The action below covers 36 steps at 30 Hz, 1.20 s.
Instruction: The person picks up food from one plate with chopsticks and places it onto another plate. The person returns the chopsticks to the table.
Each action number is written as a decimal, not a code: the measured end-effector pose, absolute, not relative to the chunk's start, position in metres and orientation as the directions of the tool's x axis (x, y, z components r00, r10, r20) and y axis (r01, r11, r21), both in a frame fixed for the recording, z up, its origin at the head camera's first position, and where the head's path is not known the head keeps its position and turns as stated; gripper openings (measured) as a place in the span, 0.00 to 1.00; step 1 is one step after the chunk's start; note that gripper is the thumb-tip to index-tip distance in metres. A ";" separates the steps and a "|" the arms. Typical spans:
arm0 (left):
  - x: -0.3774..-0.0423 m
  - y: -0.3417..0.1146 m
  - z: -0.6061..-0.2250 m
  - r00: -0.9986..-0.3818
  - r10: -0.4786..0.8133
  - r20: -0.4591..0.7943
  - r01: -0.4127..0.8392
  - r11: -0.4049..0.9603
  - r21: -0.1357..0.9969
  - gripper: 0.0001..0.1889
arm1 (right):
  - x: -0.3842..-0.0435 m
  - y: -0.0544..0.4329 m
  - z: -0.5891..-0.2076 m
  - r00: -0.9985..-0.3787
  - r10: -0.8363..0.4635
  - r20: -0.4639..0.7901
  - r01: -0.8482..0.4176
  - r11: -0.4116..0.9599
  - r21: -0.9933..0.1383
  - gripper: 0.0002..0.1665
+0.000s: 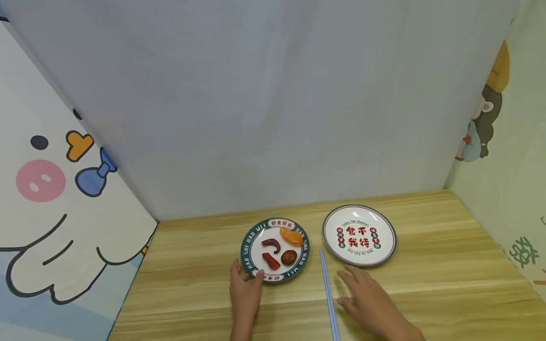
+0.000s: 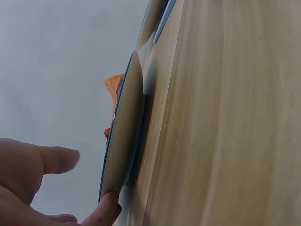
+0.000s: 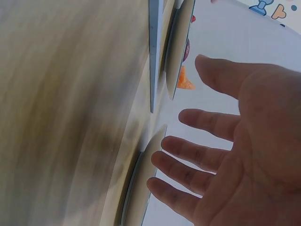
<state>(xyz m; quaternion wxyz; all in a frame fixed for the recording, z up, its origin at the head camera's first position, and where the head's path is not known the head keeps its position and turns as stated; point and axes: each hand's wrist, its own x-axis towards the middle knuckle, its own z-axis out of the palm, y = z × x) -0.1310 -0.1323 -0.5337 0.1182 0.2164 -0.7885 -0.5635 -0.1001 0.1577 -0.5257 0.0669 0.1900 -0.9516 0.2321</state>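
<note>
My left hand (image 1: 246, 291) is at the near left rim of a green-rimmed plate (image 1: 245, 251). In the left wrist view a fingertip (image 2: 109, 207) touches the plate's edge from below, while the thumb (image 2: 61, 159) stands apart from it. On this plate lie an orange piece of food (image 1: 292, 236), a dark curled tentacle (image 1: 272, 245), a red piece (image 1: 270, 261) and a brown mushroom (image 1: 288, 257). My right hand (image 1: 371, 300) hovers with spread fingers, holding nothing, just in front of a white plate (image 1: 375, 222). Left of it lies a pair of light blue chopsticks (image 1: 329, 296).
Both plates stand on a wood-grain table (image 1: 192, 279). A grey-white curtain (image 1: 264, 109) rises behind its back edge. Cartoon-printed panels flank it: a white figure (image 1: 51, 189) on the left, small animals (image 1: 482, 118) on the right.
</note>
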 end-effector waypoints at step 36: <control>-0.145 -0.142 -0.538 -0.868 -0.469 -0.162 -0.265 0.162 0.951 0.43 | -0.122 0.148 -0.528 -0.819 -0.531 0.219 -0.572 0.715 -0.402 0.35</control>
